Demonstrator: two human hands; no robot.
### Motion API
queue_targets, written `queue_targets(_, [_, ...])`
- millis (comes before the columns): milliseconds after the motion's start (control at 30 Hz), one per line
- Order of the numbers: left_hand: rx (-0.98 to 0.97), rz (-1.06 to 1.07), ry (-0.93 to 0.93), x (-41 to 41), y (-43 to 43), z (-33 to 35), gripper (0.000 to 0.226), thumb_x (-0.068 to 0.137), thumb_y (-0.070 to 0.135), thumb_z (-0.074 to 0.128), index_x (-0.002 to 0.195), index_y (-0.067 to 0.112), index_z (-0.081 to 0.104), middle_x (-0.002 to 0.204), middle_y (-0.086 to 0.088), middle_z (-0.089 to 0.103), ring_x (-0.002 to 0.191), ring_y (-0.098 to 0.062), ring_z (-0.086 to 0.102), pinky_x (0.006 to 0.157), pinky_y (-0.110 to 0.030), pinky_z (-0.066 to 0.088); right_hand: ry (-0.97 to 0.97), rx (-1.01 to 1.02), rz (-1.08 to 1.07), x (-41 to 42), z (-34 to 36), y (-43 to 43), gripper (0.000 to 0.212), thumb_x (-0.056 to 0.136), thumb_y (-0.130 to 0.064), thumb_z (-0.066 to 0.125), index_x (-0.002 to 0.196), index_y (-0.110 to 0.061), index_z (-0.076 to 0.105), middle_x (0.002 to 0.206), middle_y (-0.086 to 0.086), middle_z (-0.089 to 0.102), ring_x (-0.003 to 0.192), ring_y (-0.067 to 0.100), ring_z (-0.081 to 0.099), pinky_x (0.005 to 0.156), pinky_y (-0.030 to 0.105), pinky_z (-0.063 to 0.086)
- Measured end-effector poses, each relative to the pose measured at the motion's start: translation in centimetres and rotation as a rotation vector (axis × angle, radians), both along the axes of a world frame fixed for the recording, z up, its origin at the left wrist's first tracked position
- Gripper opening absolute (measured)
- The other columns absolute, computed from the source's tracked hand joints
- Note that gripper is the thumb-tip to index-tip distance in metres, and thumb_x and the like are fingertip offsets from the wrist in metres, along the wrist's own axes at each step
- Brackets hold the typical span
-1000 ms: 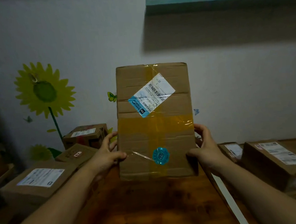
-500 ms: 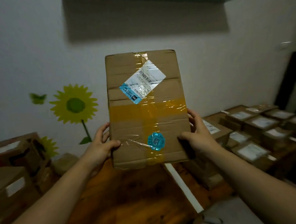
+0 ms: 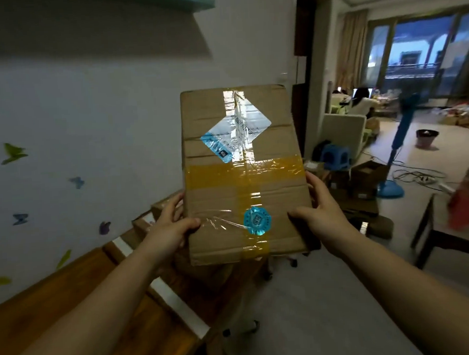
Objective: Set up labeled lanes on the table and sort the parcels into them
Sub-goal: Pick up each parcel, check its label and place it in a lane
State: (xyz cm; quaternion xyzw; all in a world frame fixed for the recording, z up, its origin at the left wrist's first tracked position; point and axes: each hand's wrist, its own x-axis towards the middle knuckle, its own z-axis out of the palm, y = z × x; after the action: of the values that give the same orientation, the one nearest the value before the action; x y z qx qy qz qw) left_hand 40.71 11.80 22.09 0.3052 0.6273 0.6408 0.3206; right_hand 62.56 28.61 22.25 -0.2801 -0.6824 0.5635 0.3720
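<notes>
I hold a flat cardboard parcel [image 3: 241, 177] upright in front of me, above the right end of the wooden table [image 3: 70, 297]. It carries a white and blue shipping label, yellow tape bands and a round blue sticker. My left hand [image 3: 173, 227] grips its lower left edge, thumb on the front. My right hand [image 3: 319, 213] grips its lower right edge the same way. A white tape strip [image 3: 177, 301] runs across the tabletop below. Other parcels [image 3: 150, 218] lie on the table behind my left hand, mostly hidden.
The white wall with butterfly stickers [image 3: 15, 155] lies to the left. More boxes [image 3: 365, 180] sit on the floor to the right, near a blue fan stand [image 3: 393, 184] and cables. A dark side table [image 3: 456, 232] stands at the right. A person [image 3: 362, 101] sits far back.
The view has swung to the right, from the sunflower wall toward the room's open side. The parcel stays in both hands, held the same way.
</notes>
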Motion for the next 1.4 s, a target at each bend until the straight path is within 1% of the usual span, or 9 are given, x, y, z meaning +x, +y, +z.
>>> queue_targets(133, [0.006, -0.030, -0.043, 4.2, 7.5, -0.2, 0.070, 0.090, 0.002, 0.053, 0.146, 0.032, 0.023, 0.131, 0.005, 0.044, 0.097, -0.014, 0.056, 0.069, -0.031, 0.049, -0.013, 0.008, -0.041, 4.7, -0.4, 6.5, 0.083, 0.080, 0.001, 0.066, 0.143, -0.037, 0.026, 0.125, -0.009, 0.042, 0.114, 0.016, 0.045, 0.090, 0.040, 0.047])
queue_targets(433, [-0.044, -0.109, -0.041, 12.2, 22.5, -1.4, 0.083, 0.085, 0.011, 0.063, 0.146, 0.041, 0.015, 0.149, -0.001, 0.035, 0.117, -0.026, 0.050, 0.082, -0.044, 0.049, -0.058, 0.036, -0.112, 13.7, -0.7, 20.6, 0.083, 0.080, 0.002, 0.065, 0.143, -0.035, 0.026, 0.130, -0.003, 0.044, 0.117, 0.021, 0.046, 0.089, 0.039, 0.047])
queue_targets(567, [-0.065, -0.077, -0.029, 13.3, 27.7, -1.7, 0.103, 0.070, 0.020, 0.077, 0.148, 0.032, 0.010, 0.150, -0.007, 0.033, 0.124, -0.031, 0.047, 0.100, -0.051, 0.043, -0.059, 0.032, -0.122, 14.7, -0.8, 25.0, 0.083, 0.081, 0.001, 0.065, 0.143, -0.036, 0.025, 0.126, -0.006, 0.042, 0.115, 0.019, 0.046, 0.090, 0.040, 0.047])
queue_targets(667, [-0.116, -0.122, -0.025, 13.0, 31.4, -2.0, 0.110, 0.054, 0.036, 0.080, 0.146, 0.035, 0.020, 0.140, -0.010, 0.044, 0.114, -0.032, 0.056, 0.097, -0.051, 0.047, -0.064, 0.018, -0.146, 14.3, -1.2, 28.4, 0.084, 0.081, 0.002, 0.065, 0.144, -0.035, 0.023, 0.126, -0.007, 0.041, 0.109, 0.015, 0.047, 0.083, 0.035, 0.049])
queue_targets(833, [-0.117, -0.227, -0.078, 10.3, 38.0, -2.1, 0.066, 0.081, 0.023, 0.069, 0.125, 0.053, 0.030, 0.114, -0.002, 0.060, 0.097, -0.031, 0.064, 0.074, -0.047, 0.055, -0.076, 0.011, -0.160, 11.7, -1.8, 34.9, 0.083, 0.082, 0.001, 0.065, 0.145, -0.031, 0.022, 0.124, -0.006, 0.040, 0.096, 0.008, 0.048, 0.069, 0.023, 0.046])
queue_targets(900, [-0.078, -0.218, -0.087, 8.7, 41.2, -2.0, 0.055, 0.088, 0.017, 0.062, 0.123, 0.049, 0.033, 0.107, 0.000, 0.061, 0.090, -0.026, 0.064, 0.061, -0.036, 0.054, -0.087, 0.013, -0.168, 9.9, -2.0, 38.3, 0.083, 0.081, -0.003, 0.067, 0.144, -0.033, 0.022, 0.128, -0.005, 0.040, 0.102, 0.013, 0.048, 0.077, 0.031, 0.050])
queue_targets(1067, [0.008, -0.186, -0.098, 3.9, 48.4, -1.4, 0.057, 0.086, 0.008, 0.061, 0.124, 0.044, 0.037, 0.108, 0.002, 0.064, 0.091, -0.020, 0.067, 0.070, -0.034, 0.054, -0.078, -0.018, -0.143, 5.7, -1.4, 45.5, 0.087, 0.077, -0.006, 0.073, 0.140, -0.042, 0.025, 0.119, -0.014, 0.045, 0.119, 0.020, 0.046, 0.097, 0.054, 0.046])
queue_targets(1233, [0.016, -0.200, -0.090, 0.4, 53.3, -1.3, 0.080, 0.074, 0.016, 0.069, 0.141, 0.037, 0.030, 0.126, -0.004, 0.058, 0.104, -0.026, 0.064, 0.083, -0.042, 0.054, -0.054, -0.017, -0.094, 2.8, -0.7, 50.7, 0.089, 0.078, -0.001, 0.072, 0.143, -0.036, 0.022, 0.105, -0.023, 0.042, 0.116, 0.015, 0.045, 0.093, 0.042, 0.049])
queue_targets(1400, [0.030, -0.131, -0.087, -1.2, 57.0, -1.5, 0.088, 0.068, 0.012, 0.069, 0.144, 0.030, 0.029, 0.121, -0.008, 0.061, 0.101, -0.028, 0.065, 0.086, -0.041, 0.052, -0.055, 0.019, -0.052, 0.5, -0.1, 56.6, 0.089, 0.081, -0.001, 0.069, 0.148, -0.029, 0.018, 0.106, -0.020, 0.043, 0.115, 0.012, 0.048, 0.077, 0.019, 0.046])
